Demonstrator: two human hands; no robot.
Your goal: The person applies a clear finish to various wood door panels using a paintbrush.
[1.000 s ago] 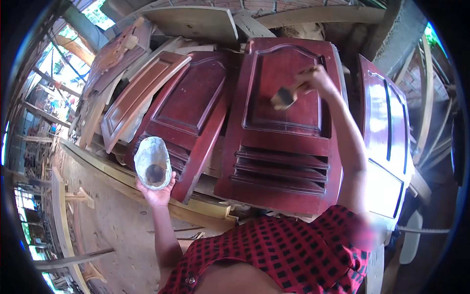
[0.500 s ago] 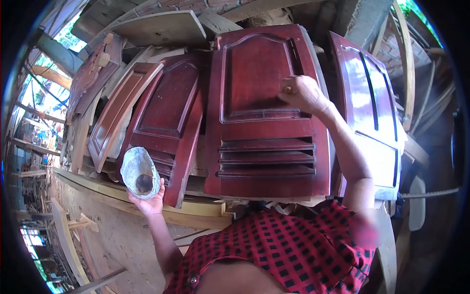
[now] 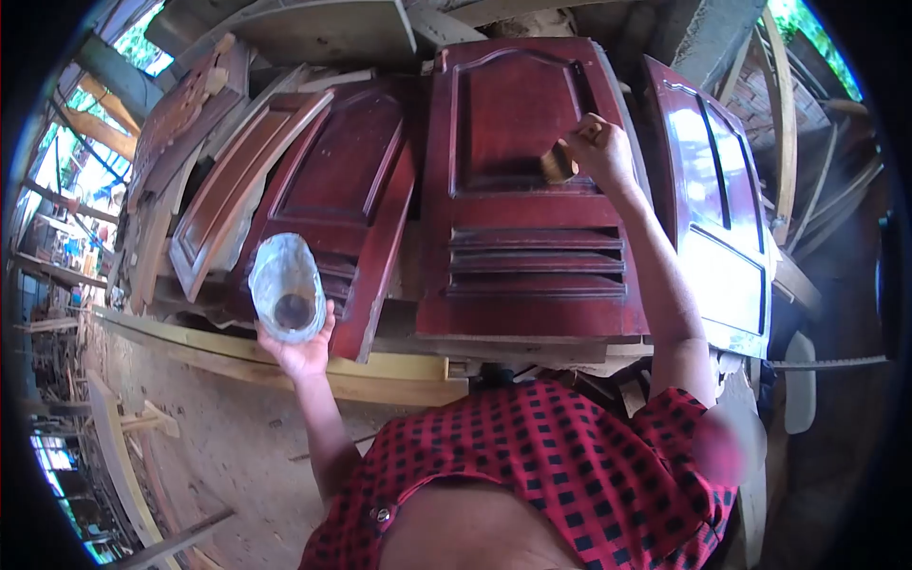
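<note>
My right hand (image 3: pixel 604 152) is closed round a paintbrush (image 3: pixel 560 163), whose bristles lie over the lower right part of the raised field on a dark red wooden door panel (image 3: pixel 518 123). Slats cross the lower part of that panel. In my left hand (image 3: pixel 302 353) is a whitish, cut-open plastic container (image 3: pixel 285 266), its mouth facing me and a dark patch of liquid at the bottom. The container overlaps the foot of a second red door panel (image 3: pixel 337 161) in this view.
Further left leans a narrower brown panel (image 3: pixel 237 180), beside a carved wooden piece (image 3: pixel 185 133). A glossy red panel (image 3: pixel 708 171) stands on the right, reflecting light. Long yellowish boards (image 3: pixel 380 375) run below the panels. A saw blade (image 3: pixel 826 364) juts out at right.
My right hand has turned, bringing the brush bristles into sight. The container in my left hand appears slightly higher and further right, while the whole view has shifted a little.
</note>
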